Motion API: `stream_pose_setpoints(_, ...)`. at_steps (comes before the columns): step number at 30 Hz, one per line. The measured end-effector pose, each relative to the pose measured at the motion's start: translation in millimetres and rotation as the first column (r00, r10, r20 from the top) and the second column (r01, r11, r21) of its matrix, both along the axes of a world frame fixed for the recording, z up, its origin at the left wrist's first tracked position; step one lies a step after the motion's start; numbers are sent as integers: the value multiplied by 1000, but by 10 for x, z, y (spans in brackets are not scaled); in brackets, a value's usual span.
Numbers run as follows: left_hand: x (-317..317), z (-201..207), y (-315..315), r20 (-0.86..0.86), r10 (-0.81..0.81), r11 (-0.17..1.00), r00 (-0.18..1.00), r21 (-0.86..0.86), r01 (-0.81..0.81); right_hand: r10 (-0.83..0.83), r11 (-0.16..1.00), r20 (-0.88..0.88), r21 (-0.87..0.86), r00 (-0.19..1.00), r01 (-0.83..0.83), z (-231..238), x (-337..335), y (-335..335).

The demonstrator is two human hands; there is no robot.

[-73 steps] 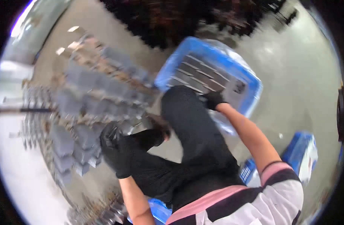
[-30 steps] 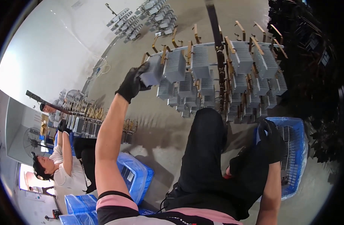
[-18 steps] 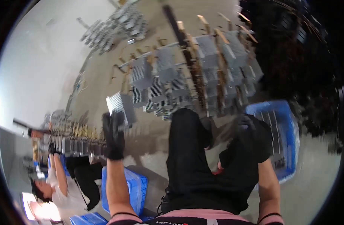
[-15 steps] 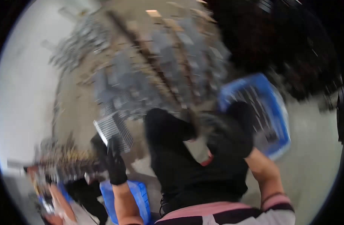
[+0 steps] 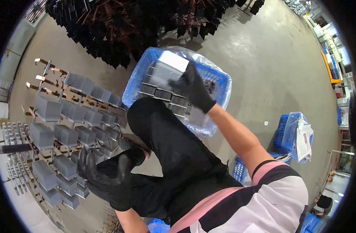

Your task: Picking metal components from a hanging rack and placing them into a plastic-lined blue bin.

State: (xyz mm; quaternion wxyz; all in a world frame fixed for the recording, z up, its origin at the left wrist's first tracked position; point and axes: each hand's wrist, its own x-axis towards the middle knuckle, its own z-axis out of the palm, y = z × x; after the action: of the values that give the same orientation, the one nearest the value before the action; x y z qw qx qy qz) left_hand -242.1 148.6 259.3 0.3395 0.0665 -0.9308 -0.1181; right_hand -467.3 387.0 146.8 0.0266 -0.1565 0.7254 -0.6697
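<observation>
We hold a silver-grey metal block (image 5: pixel 167 70) in our right hand (image 5: pixel 180 73), its pale flat face turned up, its grey side blurred, over the rows of dark finned blocks (image 5: pixel 163 94) inside the blue crate (image 5: pixel 221 82).

The big floor (image 5: pixel 259 81) is smooth and grey, with a soft shiny patch near the top. Grey wall panels (image 5: pixel 18 58) stand at the upper left, and a white wall (image 5: pixel 20 207) curves below. A yellow frame (image 5: pixel 328 68) stands far right.
</observation>
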Motion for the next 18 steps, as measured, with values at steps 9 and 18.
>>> stream_pose_setpoints(9, 466, -560, -540, 179, 191, 981, 965, -69, -182, 71, 380, -4, 925, 997, -23, -2100, -458, 1526)
stream_pose_setpoints(18, 351, -578, -441, 305, 255, 961, 917, -186, -205, -173, 159, -64, 983, 983, 92, -2457, -722, 1337)
